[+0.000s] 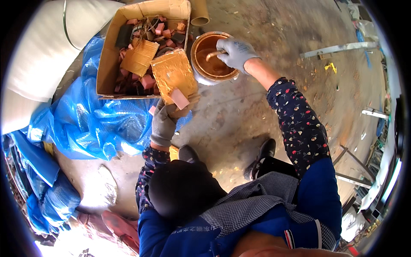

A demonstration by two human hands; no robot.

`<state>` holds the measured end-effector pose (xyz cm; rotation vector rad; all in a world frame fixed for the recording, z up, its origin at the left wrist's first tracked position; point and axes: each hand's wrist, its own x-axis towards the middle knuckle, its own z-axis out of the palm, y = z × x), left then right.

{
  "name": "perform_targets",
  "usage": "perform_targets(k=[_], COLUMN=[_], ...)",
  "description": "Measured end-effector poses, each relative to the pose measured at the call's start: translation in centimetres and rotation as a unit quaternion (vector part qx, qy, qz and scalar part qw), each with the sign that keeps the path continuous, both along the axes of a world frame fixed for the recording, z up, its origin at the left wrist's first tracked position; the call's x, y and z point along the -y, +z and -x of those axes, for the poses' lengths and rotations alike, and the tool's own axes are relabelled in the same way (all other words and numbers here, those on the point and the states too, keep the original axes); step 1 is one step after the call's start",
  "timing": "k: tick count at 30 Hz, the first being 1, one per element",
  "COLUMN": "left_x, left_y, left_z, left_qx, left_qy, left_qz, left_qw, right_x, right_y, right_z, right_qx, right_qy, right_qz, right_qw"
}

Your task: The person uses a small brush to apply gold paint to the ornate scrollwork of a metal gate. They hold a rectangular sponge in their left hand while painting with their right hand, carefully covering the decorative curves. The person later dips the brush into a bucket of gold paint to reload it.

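My right hand (236,52), in a grey glove, is closed round a short light-brown handle, perhaps a brush's (215,55); its far end is hidden in the bucket. The round bucket (196,70) holds brownish-orange liquid and has smeared walls. To the left, my gloved left hand (163,124) grips the lower edge of a cardboard piece (171,73) with a shiny, wet-looking amber coating. A pink block (179,99) lies against that piece's lower part, just above my fingers. Another small pink block (152,110) shows beside the left hand.
An open cardboard box (104,70) holds several pink and dark blocks and cardboard scraps. Blue bubble wrap (90,115) spreads below it, near a big white roll (38,55). A cardboard tube (199,16) lies behind the bucket. Metal bars (338,49) are at the right.
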<state>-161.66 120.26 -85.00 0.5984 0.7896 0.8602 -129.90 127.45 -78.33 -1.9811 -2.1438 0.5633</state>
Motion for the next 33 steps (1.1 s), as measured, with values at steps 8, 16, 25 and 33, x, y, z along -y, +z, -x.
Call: perform_targets(k=[8, 16, 25, 33], left_x=[1.3, 1.0, 0.6, 0.9], left_y=[0.0, -0.2, -0.6, -1.2], left_z=[0.9, 0.1, 0.1, -0.2], left_qx=[0.046, 0.073, 0.078, 0.081], left_qy=[0.041, 0.054, 0.035, 0.038], left_qz=[0.053, 0.067, 0.071, 0.071], left_qw=[0.997, 0.994, 0.994, 0.993], right_x=[-1.7, -1.1, 0.5, 1.1], right_y=[1.5, 3.4, 3.6, 0.6], right_z=[-2.0, -0.7, 0.3, -1.2], right_qx=[-0.052, 0.148, 0.327, -0.052], right_qy=[0.094, 0.068, 0.108, 0.083], right_qz=[0.014, 0.118, 0.066, -0.001], right_qw=[0.994, 0.980, 0.936, 0.995])
